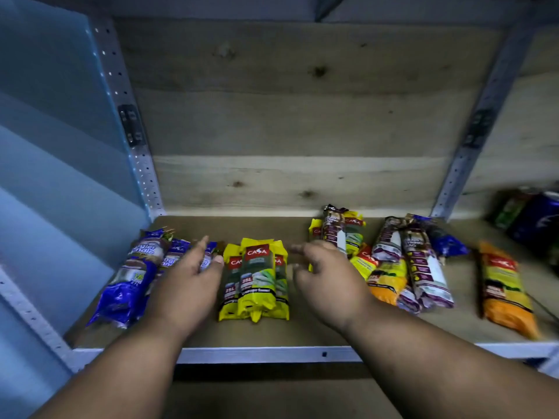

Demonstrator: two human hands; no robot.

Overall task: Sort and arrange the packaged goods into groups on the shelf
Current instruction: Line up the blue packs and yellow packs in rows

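A stack of yellow packs (pixel 257 279) lies in the middle of the wooden shelf (pixel 272 334). To its left sit blue and brown packs (pixel 133 276) side by side. My left hand (pixel 187 285) hovers between these two groups, fingers spread, holding nothing. My right hand (pixel 326 282) hovers just right of the yellow stack with relaxed fingers, also empty. Behind and right of it lies a mixed heap: brown and white packs (pixel 423 267), a yellow pack (pixel 351 234), an orange-yellow pack (pixel 384 279) and a blue pack (pixel 444 237).
A single orange and yellow pack (pixel 505 288) lies apart at the right. Dark cans (pixel 532 219) stand at the far right. Perforated metal uprights (pixel 142 164) frame the bay. The shelf's white front edge (pixel 266 353) runs under my forearms.
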